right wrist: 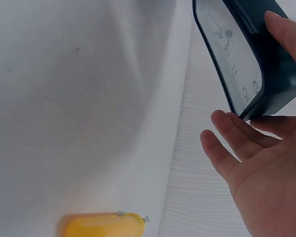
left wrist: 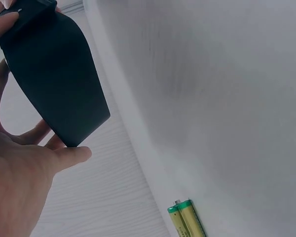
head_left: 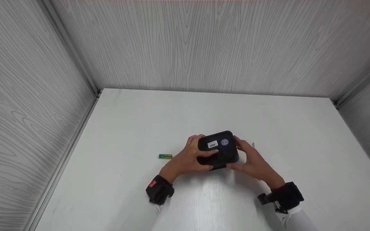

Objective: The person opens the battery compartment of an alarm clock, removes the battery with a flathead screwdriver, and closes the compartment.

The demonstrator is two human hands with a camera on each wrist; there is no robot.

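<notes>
A black alarm clock (head_left: 218, 160) is held between both hands, its back with a barcode label and a round sticker turned up in the head view. Its white dial (right wrist: 232, 54) with numerals shows from below in the right wrist view. My left hand (head_left: 186, 158) grips the clock's left side, one finger lying across the back. On the other side, my right hand (head_left: 254, 162) holds the clock by its edge, thumb at the near side. In the left wrist view, the clock's dark side (left wrist: 59, 74) is tilted above the table.
Two green-and-gold batteries (head_left: 165, 156) lie side by side left of the left hand. A yellow handle-like object (right wrist: 106, 226) rests on the table near the right hand; a thin metal tip (head_left: 253, 145) shows beyond that hand. Panelled walls (head_left: 185, 45) enclose the white table (head_left: 133, 112).
</notes>
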